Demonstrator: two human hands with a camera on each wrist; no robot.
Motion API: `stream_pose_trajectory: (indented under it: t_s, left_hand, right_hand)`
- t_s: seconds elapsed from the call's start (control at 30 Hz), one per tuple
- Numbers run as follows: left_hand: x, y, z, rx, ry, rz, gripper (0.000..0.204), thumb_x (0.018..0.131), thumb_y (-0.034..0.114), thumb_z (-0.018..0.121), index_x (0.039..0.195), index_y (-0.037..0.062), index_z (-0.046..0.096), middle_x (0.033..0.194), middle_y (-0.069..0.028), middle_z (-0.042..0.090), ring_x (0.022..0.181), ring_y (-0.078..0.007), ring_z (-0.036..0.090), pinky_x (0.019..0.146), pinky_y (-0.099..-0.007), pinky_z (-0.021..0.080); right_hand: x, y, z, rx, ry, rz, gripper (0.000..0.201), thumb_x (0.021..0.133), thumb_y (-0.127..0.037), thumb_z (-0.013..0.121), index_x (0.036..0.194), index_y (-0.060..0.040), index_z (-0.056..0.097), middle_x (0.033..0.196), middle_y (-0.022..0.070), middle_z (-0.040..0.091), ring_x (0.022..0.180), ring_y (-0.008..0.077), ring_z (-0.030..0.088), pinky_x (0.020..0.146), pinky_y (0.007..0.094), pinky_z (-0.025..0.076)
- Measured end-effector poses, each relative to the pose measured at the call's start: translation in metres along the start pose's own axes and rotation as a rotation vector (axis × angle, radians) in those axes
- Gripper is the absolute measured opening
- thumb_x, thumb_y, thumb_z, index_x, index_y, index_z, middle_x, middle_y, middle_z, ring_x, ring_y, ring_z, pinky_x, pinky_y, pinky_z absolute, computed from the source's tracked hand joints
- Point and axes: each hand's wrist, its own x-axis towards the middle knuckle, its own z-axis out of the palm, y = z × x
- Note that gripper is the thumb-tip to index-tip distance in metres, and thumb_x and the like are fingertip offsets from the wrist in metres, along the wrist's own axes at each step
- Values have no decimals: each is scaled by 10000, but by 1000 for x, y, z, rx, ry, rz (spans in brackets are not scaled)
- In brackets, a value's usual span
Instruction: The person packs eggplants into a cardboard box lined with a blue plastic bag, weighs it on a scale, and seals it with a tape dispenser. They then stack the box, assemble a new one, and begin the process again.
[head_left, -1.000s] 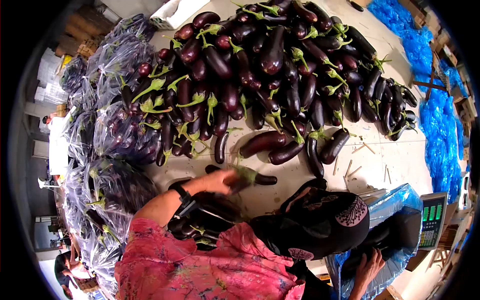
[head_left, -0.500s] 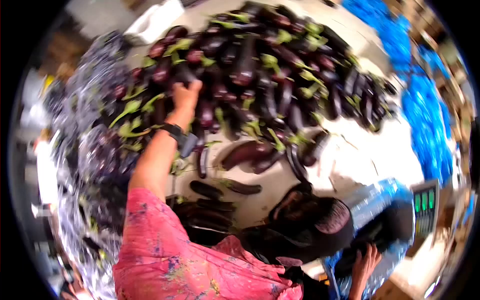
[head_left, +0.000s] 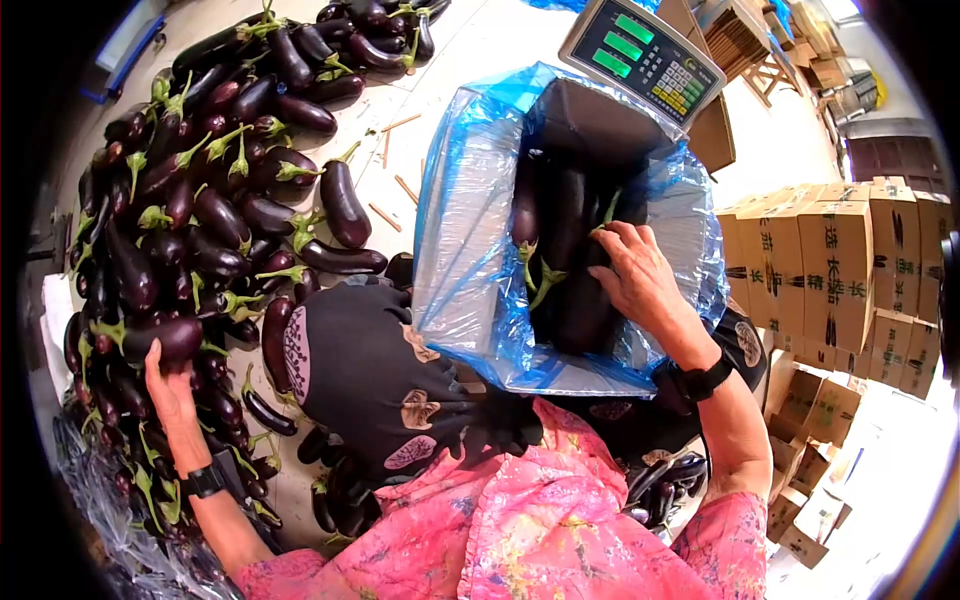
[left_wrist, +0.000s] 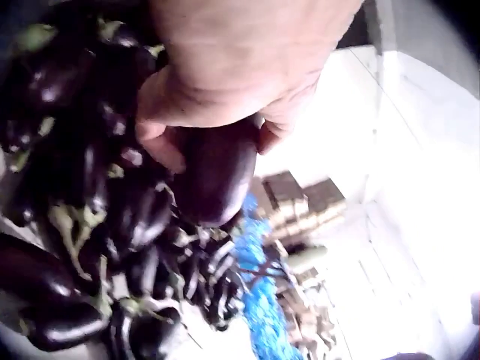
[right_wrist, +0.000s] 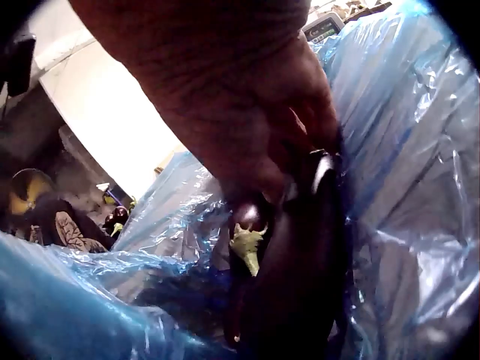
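My left hand (head_left: 172, 390) holds a plump purple eggplant (head_left: 165, 340) at the edge of the big heap. The left wrist view shows thumb and fingers round the upper part of this eggplant (left_wrist: 215, 176), its rounded end hanging free. Inside a crate lined with blue plastic film (head_left: 465, 220), my right hand (head_left: 645, 280) grips a dark eggplant (right_wrist: 307, 255), fingers and thumb on either side of its upper end. Other eggplants (head_left: 562, 215) lie lengthwise beside it, green stems towards me. A dark panel (head_left: 600, 125) covers the crate's far part.
A heap of eggplants (head_left: 215, 215) spreads over the floor on the left, with plastic bags (head_left: 90, 500) near it. A scale display (head_left: 640, 55) stands behind the crate. Stacked cartons (head_left: 820, 260) are at the right. More eggplants (head_left: 665, 490) lie near my right elbow.
The head view has swung right, bringing the crate to the middle. My left hand went from the floor before the heap into the heap and now holds an eggplant. My right hand stays in the crate.
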Motion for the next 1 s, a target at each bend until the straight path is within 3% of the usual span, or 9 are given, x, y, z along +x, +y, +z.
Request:
stream_pose_trajectory:
  t_s: [0.23, 0.33, 0.4, 0.43, 0.5, 0.53, 0.67, 0.87, 1.0]
  left_hand:
    - [-133, 100, 247, 334, -674, 222, 583, 932, 194, 616, 1442, -13, 423, 1353, -92, 541, 1235, -194, 539, 1077, -349, 406]
    - [-175, 105, 336, 682, -1014, 201, 624, 872, 187, 675, 1408, -21, 432, 1276, -102, 579, 1166, -187, 571, 1056, -349, 429]
    - [-201, 80, 380, 696, -1177, 214, 544, 807, 252, 774, 1216, -2, 520, 1052, -84, 644, 941, -184, 640, 875, -346, 526]
    - [-203, 67, 393, 962, -1238, 209, 709, 803, 102, 770, 1398, -4, 398, 1208, -104, 605, 1107, -187, 604, 991, -340, 491]
    - [-223, 40, 418, 1222, -1271, 170, 761, 756, 257, 818, 1334, -42, 423, 1162, -196, 627, 1061, -244, 641, 947, -371, 519]
    - [-220, 7, 419, 1206, -1287, 295, 801, 704, 394, 787, 1224, -117, 453, 1069, -305, 654, 1000, -414, 664, 901, -435, 529]
    - [-229, -80, 428, 1411, -1269, 228, 784, 727, 417, 813, 1157, -113, 428, 1018, -359, 643, 988, -501, 644, 893, -514, 518]
    - [-234, -105, 427, 1424, -1241, 212, 731, 763, 328, 811, 1165, -97, 371, 958, -357, 650, 950, -520, 640, 838, -537, 528]
    - [-226, -101, 414, 1443, -1344, 343, 870, 813, 371, 766, 1349, -120, 289, 882, -314, 657, 901, -491, 652, 767, -534, 517]
  right_hand:
    - [1, 9, 0, 62, 39, -34, 382, 786, -101, 748, 1128, -21, 596, 1103, 182, 591, 1042, 384, 551, 898, 457, 496]
    - [-4, 10, 4, 53, 16, 42, 402, 809, -112, 731, 1174, -28, 585, 1130, 190, 597, 1043, 395, 556, 908, 458, 487]
    - [-5, 8, 5, 24, -19, 93, 428, 821, -124, 727, 1211, -32, 577, 1132, 190, 604, 1032, 397, 563, 897, 461, 488]
    - [-5, 7, 6, 9, -24, 106, 439, 820, -130, 731, 1218, -32, 574, 1111, 188, 608, 1015, 395, 568, 876, 464, 495]
    - [-4, 5, 11, -25, 3, 113, 471, 818, -149, 742, 1237, -29, 564, 1054, 183, 615, 969, 385, 581, 817, 470, 513]
    - [-3, 4, 12, -12, 10, 116, 466, 817, -147, 741, 1232, -26, 566, 1052, 184, 616, 967, 384, 582, 816, 469, 512]
    - [-3, 5, 9, 15, 29, 104, 434, 796, -139, 753, 1180, -26, 587, 1044, 176, 614, 974, 372, 576, 829, 451, 507]
    - [-8, -3, 15, 86, 32, 106, 442, 748, -95, 765, 1140, -11, 576, 1117, 233, 561, 1030, 395, 531, 885, 437, 485]
    - [-14, -4, 13, 59, 38, 85, 565, 723, -101, 781, 1232, 9, 560, 1269, 282, 524, 1095, 405, 526, 954, 431, 461]
